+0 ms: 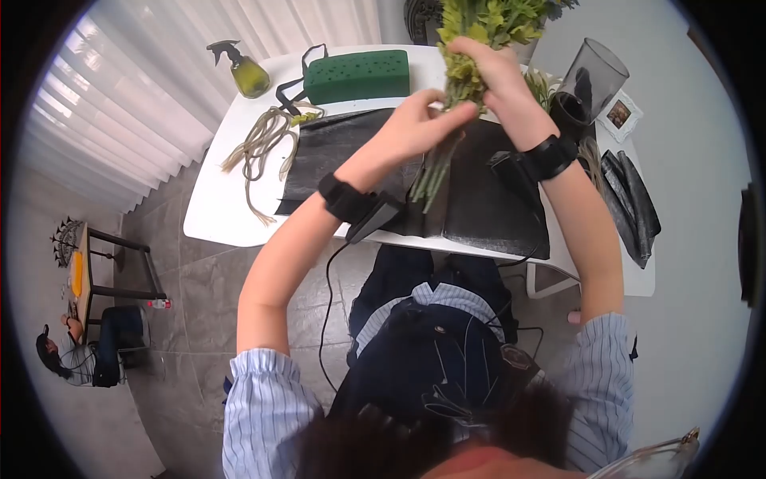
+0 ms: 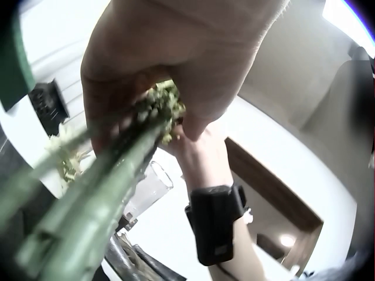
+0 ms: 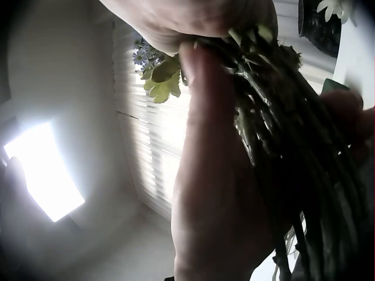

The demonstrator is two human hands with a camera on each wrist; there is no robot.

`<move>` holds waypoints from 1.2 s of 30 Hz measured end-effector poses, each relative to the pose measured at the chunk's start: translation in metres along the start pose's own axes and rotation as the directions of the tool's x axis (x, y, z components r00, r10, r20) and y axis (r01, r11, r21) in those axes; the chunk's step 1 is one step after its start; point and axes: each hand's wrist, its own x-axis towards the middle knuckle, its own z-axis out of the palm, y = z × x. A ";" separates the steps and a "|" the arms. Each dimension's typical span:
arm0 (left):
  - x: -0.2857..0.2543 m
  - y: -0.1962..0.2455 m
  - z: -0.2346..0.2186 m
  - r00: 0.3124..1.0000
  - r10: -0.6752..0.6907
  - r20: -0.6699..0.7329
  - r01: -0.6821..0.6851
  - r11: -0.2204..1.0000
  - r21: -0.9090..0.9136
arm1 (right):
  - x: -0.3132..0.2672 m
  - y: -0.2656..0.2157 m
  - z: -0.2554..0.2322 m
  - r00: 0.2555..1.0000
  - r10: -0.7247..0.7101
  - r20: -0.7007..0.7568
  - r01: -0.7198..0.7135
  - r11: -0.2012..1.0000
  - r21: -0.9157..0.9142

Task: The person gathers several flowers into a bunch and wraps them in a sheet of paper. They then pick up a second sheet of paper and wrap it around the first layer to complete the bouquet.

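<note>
A leafy yellow-green flower bunch (image 1: 467, 76) is raised over the table, its bare stems (image 1: 433, 177) slanting down toward me. Higher up, my right hand (image 1: 504, 78) grips the bunch just beneath the leaves. My left hand (image 1: 423, 124) holds it lower, thumb and fingers around the stems. Close up in the left wrist view, thick green stems (image 2: 88, 216) run out from under the left hand (image 2: 176, 35). Small blue flowers (image 3: 140, 55) show past the right hand (image 3: 205, 17) in the right wrist view. Black wrapping sheets (image 1: 495, 211) lie below the stems.
A green foam block (image 1: 357, 77) and a spray bottle (image 1: 250, 78) stand at the back left of the white table (image 1: 211, 211). Tan cords (image 1: 259, 148) lie at left. A clear vase (image 1: 594, 76), a white photo frame (image 1: 621, 116) and rolled black material (image 1: 630, 203) are at right.
</note>
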 end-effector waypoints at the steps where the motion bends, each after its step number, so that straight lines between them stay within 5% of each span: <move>1: -0.007 -0.010 -0.007 0.999 0.026 -0.031 -0.021 0.988 0.154 | 0.003 0.000 -0.010 0.998 0.067 -0.022 -0.068 0.995 -0.067; 3: -0.023 -0.034 -0.022 0.993 0.092 -0.075 -0.048 0.890 0.453 | 0.014 0.009 -0.032 0.996 0.065 -0.066 -0.073 0.990 -0.121; 6: -0.052 -0.096 -0.027 0.968 0.251 -0.012 -0.099 0.425 0.900 | 0.022 0.029 -0.043 0.967 0.247 -0.063 -0.251 0.965 -0.078; 7: -0.061 -0.096 -0.024 0.998 0.060 -0.019 -0.014 0.506 0.862 | 0.024 0.038 -0.044 0.946 0.316 -0.064 -0.320 0.945 -0.063; 9: -0.072 -0.111 -0.016 0.999 -0.038 -0.031 0.045 0.436 0.899 | 0.019 0.058 -0.035 0.936 0.345 -0.073 -0.351 0.929 -0.114; 11: -0.080 -0.116 -0.010 0.999 -0.008 -0.040 0.040 0.400 0.915 | 0.016 0.082 -0.029 0.898 0.440 0.015 -0.437 0.895 -0.088; 17: -0.089 -0.110 -0.003 0.997 0.009 -0.070 0.064 0.322 0.945 | 0.019 0.128 -0.021 0.861 0.505 -0.058 -0.507 0.843 -0.177; 20: -0.084 -0.114 -0.010 0.991 0.081 -0.109 0.057 0.480 0.875 | 0.012 0.125 -0.018 0.843 0.535 -0.055 -0.536 0.828 -0.167; 22: -0.084 -0.096 -0.008 0.979 0.065 -0.194 0.062 0.807 0.587 | 0.019 0.129 -0.019 0.855 0.513 -0.073 -0.518 0.842 -0.153; 24: -0.084 -0.088 0.001 0.950 -0.003 -0.313 0.048 0.990 0.134 | 0.019 0.123 -0.017 0.867 0.490 -0.090 -0.496 0.865 -0.076; 27: -0.078 -0.077 0.012 0.913 -0.008 -0.409 -0.040 0.993 -0.107 | 0.025 0.104 -0.013 0.935 0.354 -0.018 -0.352 0.932 0.085; 30: -0.063 -0.075 0.007 0.918 0.128 -0.375 -0.127 0.992 0.029 | 0.001 0.042 0.003 0.999 0.050 0.006 -0.050 0.997 -0.055; 33: -0.040 -0.070 0.004 0.940 0.218 -0.264 -0.204 0.976 0.081 | -0.010 0.034 0.013 0.920 -0.377 0.104 0.391 0.898 -0.201; 36: -0.018 -0.071 0.013 0.929 0.297 -0.221 -0.309 0.951 -0.021 | -0.046 0.026 0.024 0.889 -0.446 0.106 0.456 0.833 -0.314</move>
